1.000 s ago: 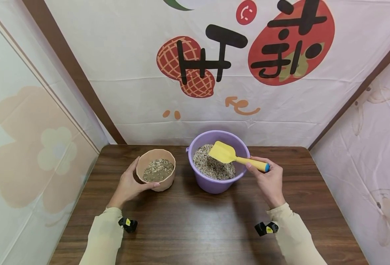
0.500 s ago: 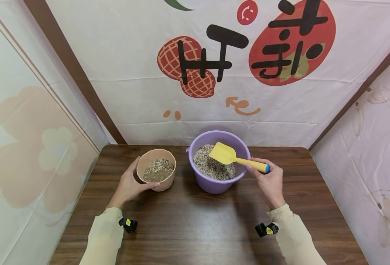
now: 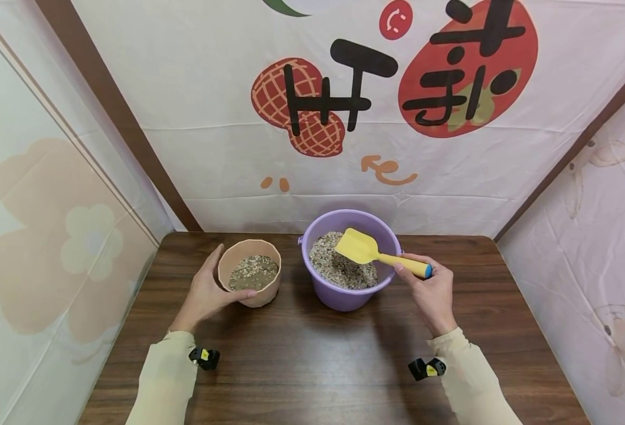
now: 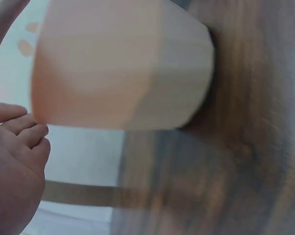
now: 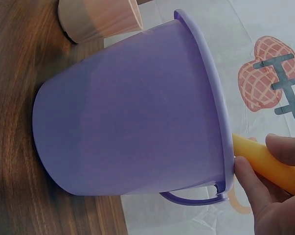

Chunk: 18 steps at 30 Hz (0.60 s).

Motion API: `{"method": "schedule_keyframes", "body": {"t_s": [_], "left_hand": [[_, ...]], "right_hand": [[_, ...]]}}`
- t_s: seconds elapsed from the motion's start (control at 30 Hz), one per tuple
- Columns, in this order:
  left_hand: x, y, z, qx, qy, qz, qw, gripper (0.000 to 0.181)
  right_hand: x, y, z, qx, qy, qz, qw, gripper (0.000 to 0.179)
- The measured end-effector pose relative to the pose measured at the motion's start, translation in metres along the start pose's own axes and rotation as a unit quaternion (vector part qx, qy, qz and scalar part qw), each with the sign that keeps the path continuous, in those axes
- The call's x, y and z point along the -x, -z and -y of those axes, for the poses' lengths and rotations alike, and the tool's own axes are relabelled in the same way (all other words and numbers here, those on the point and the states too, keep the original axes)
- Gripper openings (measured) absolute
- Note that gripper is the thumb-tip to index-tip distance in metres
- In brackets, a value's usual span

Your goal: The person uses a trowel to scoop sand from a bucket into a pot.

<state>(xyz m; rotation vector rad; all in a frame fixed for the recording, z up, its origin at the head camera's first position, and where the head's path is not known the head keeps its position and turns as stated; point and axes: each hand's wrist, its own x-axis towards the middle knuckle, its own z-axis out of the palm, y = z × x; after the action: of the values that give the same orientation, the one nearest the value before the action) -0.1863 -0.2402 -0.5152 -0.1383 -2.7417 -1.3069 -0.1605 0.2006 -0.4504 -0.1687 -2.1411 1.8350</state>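
Observation:
A peach-coloured pot (image 3: 261,300) with faceted sides stands on the table, grey-brown grit inside. My left hand (image 3: 206,295) lies loosely about its left side, thumb along the front rim and fingers at the far left. In the left wrist view, fingertips (image 4: 37,132) meet or nearly meet the rim. To the right is a purple bucket (image 3: 341,300) partly filled with speckled gravel (image 3: 325,262). My right hand (image 3: 434,289) pinches the handle of a yellow toy shovel (image 3: 357,246) at the bucket's right rim. The shovel's blade is over the gravel, its scoop face bare.
The brown wooden table (image 3: 312,366) ends at a white printed cloth wall (image 3: 211,159) close behind the bucket. Cloth walls also rise at left and right. The bucket's purple handle (image 5: 186,199) hangs down on its outer side.
The left hand has shifted slightly left, and its fingers have loosened from the pot's rim. The right hand and shovel have barely moved.

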Motion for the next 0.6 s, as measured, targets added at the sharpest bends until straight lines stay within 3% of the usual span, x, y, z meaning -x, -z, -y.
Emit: {"method": "schedule_keyframes", "body": {"t_s": [0.27, 0.6], "left_hand": [[-0.008, 0.0, -0.033, 0.008, -0.026, 0.011, 0.9996, 0.137], [-0.023, -0.015, -0.076, 0.024, -0.064, 0.033, 0.9971, 0.137]], "right_hand": [[0.0, 0.0, 0.001, -0.003, -0.007, 0.004, 1.0, 0.032], [0.001, -0.001, 0.001, -0.005, -0.008, 0.0, 1.0, 0.032]]}}
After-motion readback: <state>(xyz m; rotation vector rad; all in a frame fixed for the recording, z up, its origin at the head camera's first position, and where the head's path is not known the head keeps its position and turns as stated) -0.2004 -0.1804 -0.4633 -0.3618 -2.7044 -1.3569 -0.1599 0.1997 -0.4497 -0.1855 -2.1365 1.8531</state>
